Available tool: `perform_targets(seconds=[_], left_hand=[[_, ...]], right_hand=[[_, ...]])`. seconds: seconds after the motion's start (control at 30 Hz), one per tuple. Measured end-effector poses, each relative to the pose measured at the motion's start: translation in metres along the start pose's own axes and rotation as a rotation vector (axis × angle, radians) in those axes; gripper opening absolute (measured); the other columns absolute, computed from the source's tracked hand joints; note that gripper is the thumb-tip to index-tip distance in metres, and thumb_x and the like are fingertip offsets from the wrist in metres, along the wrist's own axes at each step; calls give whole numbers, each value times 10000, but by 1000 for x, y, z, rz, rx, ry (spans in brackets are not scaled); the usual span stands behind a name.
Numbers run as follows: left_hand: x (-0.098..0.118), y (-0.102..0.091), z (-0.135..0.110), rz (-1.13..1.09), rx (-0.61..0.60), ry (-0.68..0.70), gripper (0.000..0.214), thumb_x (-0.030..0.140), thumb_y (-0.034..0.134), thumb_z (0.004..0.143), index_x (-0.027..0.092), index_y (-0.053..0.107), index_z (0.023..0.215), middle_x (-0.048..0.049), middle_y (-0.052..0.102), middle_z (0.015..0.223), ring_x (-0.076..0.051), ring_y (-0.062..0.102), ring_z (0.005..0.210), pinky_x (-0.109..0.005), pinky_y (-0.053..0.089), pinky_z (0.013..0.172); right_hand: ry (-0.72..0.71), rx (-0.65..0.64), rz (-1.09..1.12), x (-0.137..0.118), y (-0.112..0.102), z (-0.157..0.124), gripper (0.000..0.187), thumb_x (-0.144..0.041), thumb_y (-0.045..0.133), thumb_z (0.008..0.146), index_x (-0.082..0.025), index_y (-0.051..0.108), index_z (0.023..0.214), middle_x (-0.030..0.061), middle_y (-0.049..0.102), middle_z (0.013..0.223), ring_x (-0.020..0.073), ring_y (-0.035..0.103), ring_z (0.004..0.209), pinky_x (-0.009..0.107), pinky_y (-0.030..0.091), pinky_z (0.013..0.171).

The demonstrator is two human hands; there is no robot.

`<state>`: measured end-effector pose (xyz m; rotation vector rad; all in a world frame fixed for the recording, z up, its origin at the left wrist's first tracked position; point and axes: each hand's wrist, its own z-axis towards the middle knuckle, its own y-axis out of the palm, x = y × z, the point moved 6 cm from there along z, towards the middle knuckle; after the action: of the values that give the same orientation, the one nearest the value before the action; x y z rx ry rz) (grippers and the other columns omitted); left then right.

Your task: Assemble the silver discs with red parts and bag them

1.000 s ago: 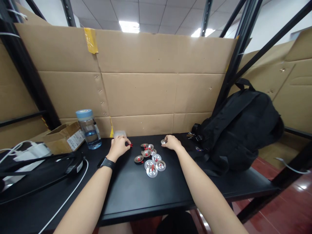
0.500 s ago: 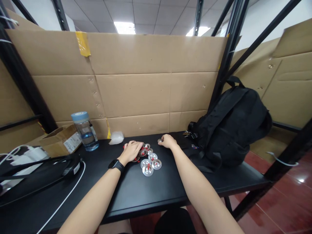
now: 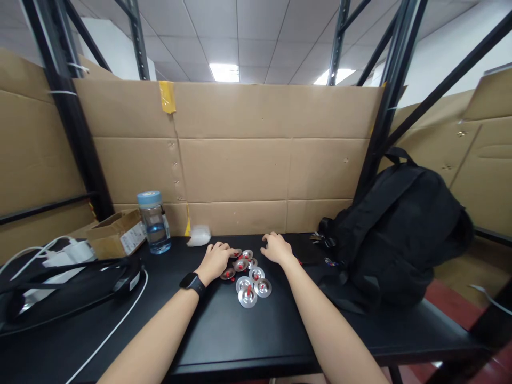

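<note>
Small silver discs with raised centres and red bits, like finger cymbals (image 3: 247, 296), lie in an overlapping cluster on the black tabletop (image 3: 236, 341). My left hand (image 3: 216, 262), wearing a black watch (image 3: 192, 284), rests at the cluster's left edge. Its fingers are stretched out, the tip of one touching a disc (image 3: 237, 253); what lies under the palm is hidden. To the right of the cluster, my right hand (image 3: 277, 248) hovers low over or rests on the table. Its thumb and fingers are apart, and no disc shows between them.
A water bottle (image 3: 155, 224), a cardboard box (image 3: 114, 232) and a white wrapped lump (image 3: 199, 235) stand at the back left. Cables and a black bag (image 3: 72, 288) lie on the left. A black backpack (image 3: 404, 229) fills the right side. Cardboard (image 3: 232, 165) walls the back.
My right hand has opened from its pinch on a disc; that disc no longer shows. My left hand has drawn slightly left off the discs, uncovering more. The camera view has shifted.
</note>
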<state>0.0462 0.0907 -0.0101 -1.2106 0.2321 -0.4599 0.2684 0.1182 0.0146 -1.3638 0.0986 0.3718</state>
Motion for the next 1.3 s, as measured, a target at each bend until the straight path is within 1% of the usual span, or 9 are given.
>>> perform_targets(seconds=[0.13,0.33,0.43,0.57,0.67,0.83,1.0,1.1,1.3], left_hand=[[-1,-3,3,10,35,-22,243,283,505,999,319,743,1036,-34,709,1094,-253,514,1114,-413,311,902],[4,-11,4,-7,89,-60,127,277,638,927,275,762,897,-29,705,1058,-256,522,1098,-411,322,890],[5,-11,4,-32,107,-89,136,285,635,930,259,756,873,-30,700,1072,-256,529,1099,-409,329,889],[-4,-6,4,-90,88,-140,170,264,589,952,257,744,881,-30,691,1112,-248,542,1110,-405,334,902],[-14,-5,4,-107,95,-173,181,253,552,966,252,724,908,-36,682,1137,-248,549,1123,-410,341,918],[-24,-7,6,-156,145,-259,172,177,523,942,232,678,992,-57,652,1201,-251,551,1156,-408,383,925],[-24,-3,10,-317,117,-318,177,251,504,963,256,671,1024,-47,641,1236,-269,542,1204,-426,424,950],[-20,-5,11,-370,135,-299,176,262,517,959,265,677,1031,-39,647,1225,-263,548,1205,-427,429,983],[-5,-16,9,-385,201,-255,136,259,539,955,249,667,1000,-40,655,1199,-257,542,1195,-426,411,1012]], right_hand=[[-37,19,8,-5,-1,-1,362,-342,661,861,-229,671,1204,106,621,1291,296,550,1234,388,467,925],[-77,34,73,-9,4,-1,310,-325,681,845,-233,699,1140,99,656,1251,294,587,1195,379,480,886],[-115,74,224,-15,9,2,215,-287,670,843,-242,725,1046,66,711,1140,248,653,1053,348,496,833],[-285,141,486,-30,12,6,144,-181,659,824,-203,735,945,42,741,959,167,669,808,290,513,781],[-390,182,570,-39,14,4,140,-143,668,806,-189,729,923,37,730,903,157,659,767,287,519,769],[-475,183,578,-52,20,-3,338,-145,737,753,-202,704,1085,51,710,1040,160,652,811,319,537,800],[-516,155,592,-63,27,-10,632,-160,803,707,-237,612,1305,72,671,1211,164,660,846,356,551,848],[-532,156,633,-67,26,-12,637,-197,806,728,-245,595,1327,80,655,1245,167,669,852,362,559,843],[-573,155,700,-74,20,-14,524,-208,842,688,-227,662,1180,66,677,1143,182,674,890,345,564,844]])
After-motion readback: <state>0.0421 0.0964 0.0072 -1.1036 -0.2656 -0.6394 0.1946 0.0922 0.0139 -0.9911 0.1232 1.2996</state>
